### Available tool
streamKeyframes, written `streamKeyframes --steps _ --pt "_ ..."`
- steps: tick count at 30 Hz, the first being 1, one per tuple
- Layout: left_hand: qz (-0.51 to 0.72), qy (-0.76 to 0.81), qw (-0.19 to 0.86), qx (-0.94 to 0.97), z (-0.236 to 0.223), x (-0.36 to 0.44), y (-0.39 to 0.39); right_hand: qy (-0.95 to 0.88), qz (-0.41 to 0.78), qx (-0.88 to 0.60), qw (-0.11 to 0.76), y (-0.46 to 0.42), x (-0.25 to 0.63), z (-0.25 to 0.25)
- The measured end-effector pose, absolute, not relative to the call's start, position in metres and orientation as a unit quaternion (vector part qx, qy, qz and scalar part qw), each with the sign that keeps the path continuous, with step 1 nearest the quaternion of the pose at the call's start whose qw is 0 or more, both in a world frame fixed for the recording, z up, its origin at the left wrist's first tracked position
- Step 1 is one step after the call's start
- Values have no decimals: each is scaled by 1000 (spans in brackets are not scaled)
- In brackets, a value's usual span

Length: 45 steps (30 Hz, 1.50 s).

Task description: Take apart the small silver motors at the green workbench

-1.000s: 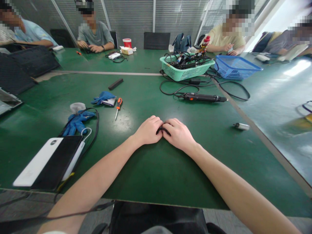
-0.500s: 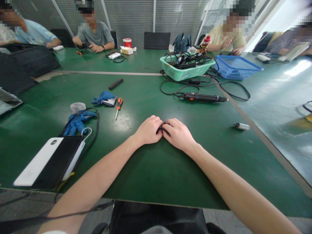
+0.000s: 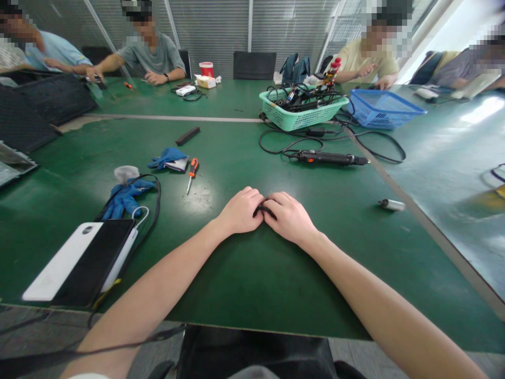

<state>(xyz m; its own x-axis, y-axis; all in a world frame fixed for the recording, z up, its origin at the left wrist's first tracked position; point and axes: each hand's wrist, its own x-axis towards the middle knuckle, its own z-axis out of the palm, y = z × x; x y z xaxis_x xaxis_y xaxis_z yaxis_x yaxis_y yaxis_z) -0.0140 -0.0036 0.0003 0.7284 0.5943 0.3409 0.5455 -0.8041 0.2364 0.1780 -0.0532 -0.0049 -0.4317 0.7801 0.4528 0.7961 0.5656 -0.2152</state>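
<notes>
Two hands closed on one black loop, mid-bench!

Here it is, a narrow black loop (image 3: 268, 210) at the near middle of the bench (image 3: 252, 284), caught between the left hand (image 3: 240, 211) and the right hand (image 3: 290, 215). Both hands are curled shut on it, touching each other, knuckles up.

Look left: an orange-handled screwdriver (image 3: 192, 169), blue gloves (image 3: 125, 200), a white-and-black device (image 3: 84, 260) by the edge. Over on the right lies a black power tool (image 3: 331, 158), its cord looping towards the green basket (image 3: 290, 122), and that basket is heaped with black cables and tools! Just beside it stands a blue basket (image 3: 379, 113); farther back, a red tub (image 3: 205, 69), its contents out of sight.

And the change: our pair holds exactly as half a second ago, but across the bench the person in grey (image 3: 152, 58) now stretches an arm out to the side, a small dark item at the fingers, blurred.

Most of the loop is hidden under the palms, so its full shape can't be told. At far left, dark panels (image 3: 51, 100) run out of frame.
</notes>
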Motion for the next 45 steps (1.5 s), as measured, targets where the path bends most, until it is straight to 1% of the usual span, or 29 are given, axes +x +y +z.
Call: streamKeyframes --steps 32,45 --pt "203 300 64 930 0 -14 -4 -842 5 -468 269 -51 179 -5" --pt "203 305 73 928 0 -14 -3 -844 -13 -472 255 -49 182 -4"
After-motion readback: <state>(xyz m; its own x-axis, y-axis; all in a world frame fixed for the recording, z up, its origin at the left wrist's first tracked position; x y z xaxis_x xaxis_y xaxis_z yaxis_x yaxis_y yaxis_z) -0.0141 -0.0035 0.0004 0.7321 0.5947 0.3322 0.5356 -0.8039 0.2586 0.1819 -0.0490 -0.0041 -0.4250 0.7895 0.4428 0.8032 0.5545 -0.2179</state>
